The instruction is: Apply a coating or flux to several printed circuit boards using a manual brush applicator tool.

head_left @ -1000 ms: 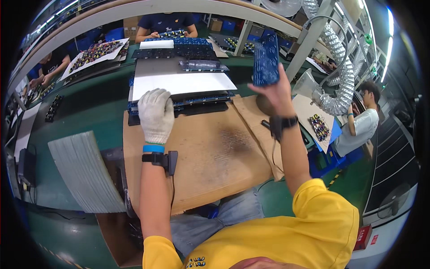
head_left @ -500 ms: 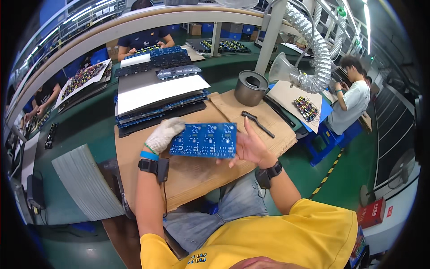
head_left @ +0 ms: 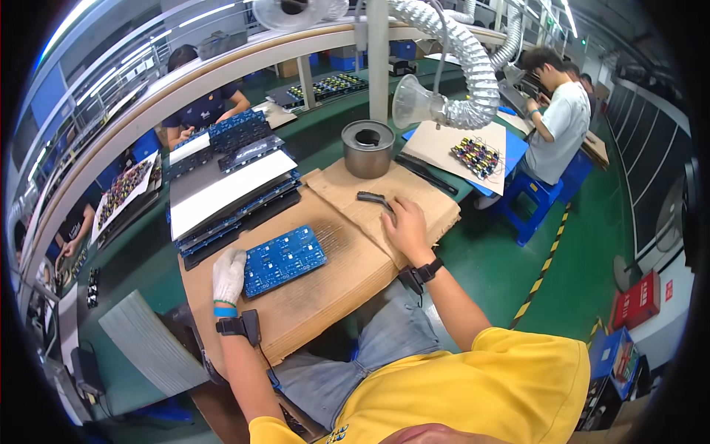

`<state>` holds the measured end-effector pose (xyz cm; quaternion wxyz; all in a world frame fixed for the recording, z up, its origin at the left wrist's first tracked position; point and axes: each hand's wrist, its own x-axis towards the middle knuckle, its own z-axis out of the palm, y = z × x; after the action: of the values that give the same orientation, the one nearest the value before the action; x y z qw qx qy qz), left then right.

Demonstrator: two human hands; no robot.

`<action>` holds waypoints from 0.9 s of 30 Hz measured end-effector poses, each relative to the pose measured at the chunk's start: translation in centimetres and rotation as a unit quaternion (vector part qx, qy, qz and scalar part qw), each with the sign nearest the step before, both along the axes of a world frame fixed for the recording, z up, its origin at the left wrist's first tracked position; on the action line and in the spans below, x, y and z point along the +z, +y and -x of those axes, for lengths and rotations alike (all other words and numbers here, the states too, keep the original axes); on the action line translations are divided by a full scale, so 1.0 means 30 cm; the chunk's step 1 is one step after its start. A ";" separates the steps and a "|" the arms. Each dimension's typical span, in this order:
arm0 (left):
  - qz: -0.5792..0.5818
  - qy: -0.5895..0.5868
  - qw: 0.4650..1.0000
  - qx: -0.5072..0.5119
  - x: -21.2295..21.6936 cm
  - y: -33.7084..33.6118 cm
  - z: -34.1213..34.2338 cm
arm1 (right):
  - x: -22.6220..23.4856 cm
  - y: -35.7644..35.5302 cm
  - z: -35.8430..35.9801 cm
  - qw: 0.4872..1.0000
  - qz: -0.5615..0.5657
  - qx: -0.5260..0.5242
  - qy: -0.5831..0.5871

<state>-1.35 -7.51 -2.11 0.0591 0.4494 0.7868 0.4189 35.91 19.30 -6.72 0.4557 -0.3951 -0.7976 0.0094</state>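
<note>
A blue printed circuit board [head_left: 285, 259] lies on the brown cardboard [head_left: 347, 277] in front of me. My left hand [head_left: 230, 274], in a white knit glove, is closed on the board's left edge. My bare right hand [head_left: 407, 228] is at the handle of a black brush [head_left: 372, 197] farther right on the cardboard. Its fingers are closed around the handle end, which they partly hide. The brush's head points left, away from the fingers.
A stack of circuit boards with white sheets [head_left: 233, 189] stands at the back left. A round metal tin [head_left: 367, 152] sits at the back, near a post [head_left: 378, 66] and a flexible extraction duct [head_left: 473, 70]. Wired components [head_left: 477, 157] lie on cardboard to the right. Several people work nearby.
The circuit board has come down onto the cardboard, still in my left hand. My right hand has let go of it and moved right to the brush. The whole view has shifted.
</note>
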 end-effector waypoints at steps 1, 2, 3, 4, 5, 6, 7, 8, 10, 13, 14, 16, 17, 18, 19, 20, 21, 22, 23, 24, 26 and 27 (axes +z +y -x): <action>0.001 0.010 1.000 -0.004 0.001 0.001 -0.002 | -0.008 0.000 0.000 1.000 0.001 0.004 0.007; 0.003 -0.003 1.000 -0.002 0.004 0.002 -0.004 | -0.013 -0.001 0.001 1.000 -0.009 0.005 0.022; 0.003 -0.017 1.000 0.000 0.007 0.001 -0.007 | -0.013 -0.001 0.002 1.000 0.003 0.003 0.019; 0.001 -0.036 0.999 0.005 0.008 0.001 -0.010 | -0.012 -0.001 0.002 1.000 -0.002 0.009 0.023; 0.004 -0.029 1.000 -0.003 0.006 -0.002 -0.017 | -0.009 -0.001 0.001 1.000 -0.006 0.014 0.027; -0.007 -0.037 0.999 -0.004 0.003 -0.006 -0.024 | -0.006 -0.001 0.000 0.999 -0.001 0.019 0.027; -0.017 -0.044 0.999 -0.006 0.000 -0.011 -0.032 | -0.004 0.000 -0.001 0.999 -0.008 0.014 0.035; -0.021 -0.061 0.998 -0.001 -0.003 -0.013 -0.040 | -0.002 0.000 -0.002 0.999 -0.008 0.021 0.036; -0.030 -0.038 0.999 -0.006 -0.009 -0.021 -0.056 | -0.004 0.001 -0.003 0.999 -0.001 0.034 0.035; -0.036 -0.015 0.999 -0.001 -0.012 -0.036 -0.077 | -0.013 0.004 0.000 0.998 -0.016 0.025 0.047; -0.035 -0.013 0.999 0.002 -0.012 -0.038 -0.083 | -0.016 0.006 0.002 0.999 -0.011 0.020 0.049; -0.029 -0.012 0.999 0.011 -0.016 -0.037 -0.095 | -0.018 0.009 0.006 0.999 -0.011 0.015 0.052; -0.030 -0.005 1.000 0.002 -0.023 -0.036 -0.102 | -0.018 0.011 0.008 0.999 -0.004 0.012 0.048; -0.028 0.034 0.999 0.012 -0.033 -0.035 -0.111 | -0.018 0.011 0.009 0.999 0.018 0.007 0.039; -0.026 0.072 0.997 0.024 -0.045 -0.036 -0.120 | -0.017 0.011 0.009 0.999 0.007 0.010 0.045; -0.024 0.109 0.993 0.045 -0.060 -0.042 -0.129 | -0.017 0.010 0.009 0.999 -0.002 0.006 0.048; -0.020 0.109 0.993 0.041 -0.075 -0.045 -0.138 | -0.016 0.008 0.009 0.999 -0.010 0.004 0.050; -0.023 0.142 0.988 0.047 -0.089 -0.049 -0.146 | -0.015 0.006 0.008 0.999 0.001 0.005 0.042; -0.025 0.175 0.983 0.054 -0.102 -0.057 -0.154 | -0.015 0.003 0.007 0.999 -0.013 0.011 0.050; -0.015 0.202 0.977 0.069 -0.112 -0.066 -0.160 | -0.015 0.002 0.007 0.999 -0.020 0.009 0.044; -0.013 0.205 0.977 0.064 -0.123 -0.086 -0.170 | -0.016 0.004 0.007 0.999 -0.028 0.003 0.034; -0.006 0.205 0.977 0.061 -0.121 -0.086 -0.172 | -0.016 0.008 0.008 0.999 -0.029 0.009 0.035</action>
<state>3.81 -10.10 -5.75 -0.1323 0.4770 0.8056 0.3256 35.68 19.55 -7.18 0.4943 -0.3741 -0.7847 0.0039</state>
